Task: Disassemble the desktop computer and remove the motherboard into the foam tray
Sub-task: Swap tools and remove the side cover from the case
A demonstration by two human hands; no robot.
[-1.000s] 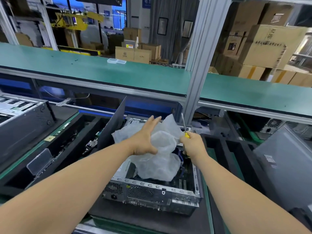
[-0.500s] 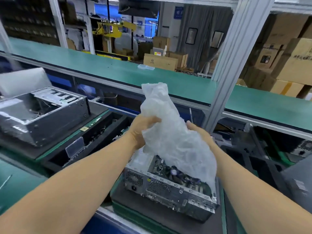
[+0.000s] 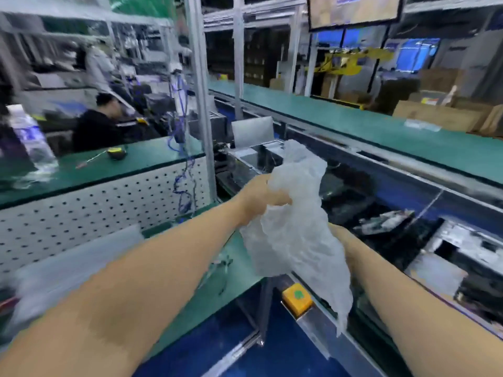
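The left hand (image 3: 261, 198) grips a crumpled clear plastic bag (image 3: 292, 229) in a closed fist near its top, holding it up off the worktop (image 3: 206, 292), probably so the loose packing can be carried aside before the disassembly goes on. The right hand (image 3: 340, 235) sits just behind the bag's lower half and is mostly hidden by it (I cannot tell whether its fingers are curled or holding anything). The opened desktop computer (image 3: 460, 257) lies well to the right of both hands, blurred, its motherboard not yet lifted out as far as I can judge.
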